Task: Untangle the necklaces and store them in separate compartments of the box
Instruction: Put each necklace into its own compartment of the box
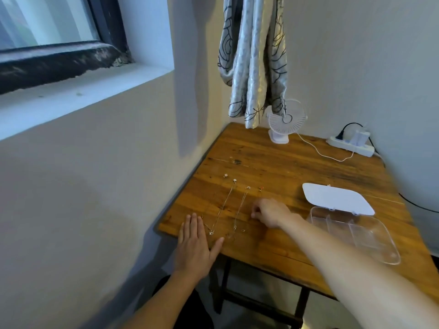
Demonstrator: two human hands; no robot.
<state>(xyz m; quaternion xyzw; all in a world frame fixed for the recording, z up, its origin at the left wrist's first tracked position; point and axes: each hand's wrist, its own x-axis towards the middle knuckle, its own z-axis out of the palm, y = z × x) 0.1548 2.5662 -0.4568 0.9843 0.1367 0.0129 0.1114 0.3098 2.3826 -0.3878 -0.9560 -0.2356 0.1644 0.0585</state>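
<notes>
Several thin necklaces (pixel 224 205) lie stretched side by side on the wooden table (pixel 273 167), their small pendants at the far ends. My left hand (pixel 196 245) rests flat at the table's near left corner, fingers together, thumb spread beside the clasps. My right hand (pixel 269 213) hovers just right of the chains with its fingers curled; whether it pinches the rightmost chain cannot be told. A clear box (pixel 382 252) with compartments stands open at the right, its white lid (pixel 337 198) folded back. The compartments look empty.
A small white fan (pixel 285 122) stands at the back of the table, its cord running to a power strip (pixel 351 143) at the back right. A patterned curtain (pixel 254 62) hangs over the far corner. The wall runs along the table's left edge.
</notes>
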